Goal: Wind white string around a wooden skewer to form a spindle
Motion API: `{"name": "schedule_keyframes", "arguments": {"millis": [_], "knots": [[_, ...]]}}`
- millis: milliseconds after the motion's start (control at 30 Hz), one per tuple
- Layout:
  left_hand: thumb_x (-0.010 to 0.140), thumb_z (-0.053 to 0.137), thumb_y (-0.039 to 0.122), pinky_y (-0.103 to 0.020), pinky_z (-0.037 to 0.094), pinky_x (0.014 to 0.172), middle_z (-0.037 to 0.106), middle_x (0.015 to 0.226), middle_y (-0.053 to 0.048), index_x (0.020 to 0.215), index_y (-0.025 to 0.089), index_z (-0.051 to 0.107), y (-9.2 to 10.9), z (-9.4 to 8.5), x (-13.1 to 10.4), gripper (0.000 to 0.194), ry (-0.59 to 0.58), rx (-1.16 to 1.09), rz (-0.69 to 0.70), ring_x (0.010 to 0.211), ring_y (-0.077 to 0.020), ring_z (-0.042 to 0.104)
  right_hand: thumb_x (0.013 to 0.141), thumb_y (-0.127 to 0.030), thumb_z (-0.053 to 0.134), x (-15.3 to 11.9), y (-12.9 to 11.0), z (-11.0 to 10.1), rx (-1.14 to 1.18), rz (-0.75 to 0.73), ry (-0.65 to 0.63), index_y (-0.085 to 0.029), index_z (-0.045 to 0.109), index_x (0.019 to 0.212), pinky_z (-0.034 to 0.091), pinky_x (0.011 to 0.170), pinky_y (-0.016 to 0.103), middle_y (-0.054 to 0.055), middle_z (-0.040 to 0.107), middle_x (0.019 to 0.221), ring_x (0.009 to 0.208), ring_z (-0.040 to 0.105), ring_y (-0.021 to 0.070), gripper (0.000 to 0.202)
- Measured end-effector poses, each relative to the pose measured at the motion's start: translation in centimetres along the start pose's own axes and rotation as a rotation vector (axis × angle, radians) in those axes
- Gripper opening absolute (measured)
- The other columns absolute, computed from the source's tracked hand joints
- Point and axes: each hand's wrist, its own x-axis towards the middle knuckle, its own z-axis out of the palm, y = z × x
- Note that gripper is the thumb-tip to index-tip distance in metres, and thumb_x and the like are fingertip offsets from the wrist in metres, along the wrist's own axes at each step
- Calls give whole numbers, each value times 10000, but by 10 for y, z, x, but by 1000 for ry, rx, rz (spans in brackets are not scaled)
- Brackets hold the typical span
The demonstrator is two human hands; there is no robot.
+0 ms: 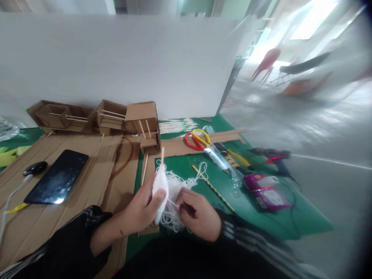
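Note:
A spindle-shaped bundle of white string (160, 186), wound on a thin wooden stick (162, 155), stands nearly upright in my left hand (147, 203), the thumb pressed on its front. My right hand (197, 213) is closed just to the right, pinching a strand of white string (173, 204) that runs across to the bundle. Behind and between both hands lies a loose, tangled heap of white string (171, 221), with loops reaching right over the green table (186, 164).
Cardboard boxes with sticks (141, 112) stand at the back. A black tablet (58, 176) and mouse (35, 168) lie left on cardboard. To the right are scissors (213, 155), a patterned stick (213, 188), pliers (240, 158), a drill (274, 157) and a purple packet (266, 192).

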Motion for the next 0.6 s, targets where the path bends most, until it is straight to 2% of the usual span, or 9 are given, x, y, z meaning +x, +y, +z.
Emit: {"name": "schedule_keyframes", "arguments": {"millis": [100,167,300,400,467,600], "knots": [[966,354,505,-242,466,539,590,671,10,965,190,464,4,-1,2,333,-120,-121,-163,552,-125,540,656,18,476,0,2,1,20,16,-23,-169,602,701,404,601,228,18,537,768,657,518,120,230],[963,349,523,-240,480,562,594,680,9,956,194,464,7,-2,3,348,-127,-161,-230,583,-129,566,641,22,462,0,3,1,20,24,-27,-163,646,741,398,586,231,21,530,763,642,511,121,280],[960,357,529,-232,488,644,598,773,-13,979,183,509,9,-2,3,379,-74,-115,-194,710,-138,597,659,9,448,1,1,-1,21,5,-29,-158,685,866,405,619,248,25,539,762,666,517,135,357],[963,354,522,-235,481,652,603,825,-30,972,177,540,5,-4,3,392,-41,-58,-167,735,-143,594,691,-10,445,2,-1,-2,49,-15,-15,-153,679,914,413,653,255,27,562,772,701,530,140,353],[966,347,517,-241,482,653,613,828,-36,972,175,552,2,-4,4,399,-38,-45,-166,736,-150,596,713,-33,466,3,-1,-1,66,8,-20,-153,670,908,413,648,252,21,577,764,688,527,135,307],[966,356,506,-255,496,697,624,845,-46,1007,175,555,-3,-1,4,388,-33,-38,-164,757,-159,597,779,-146,564,3,-3,3,70,159,-5,-158,609,886,359,515,218,-31,544,665,531,430,92,117]]}}
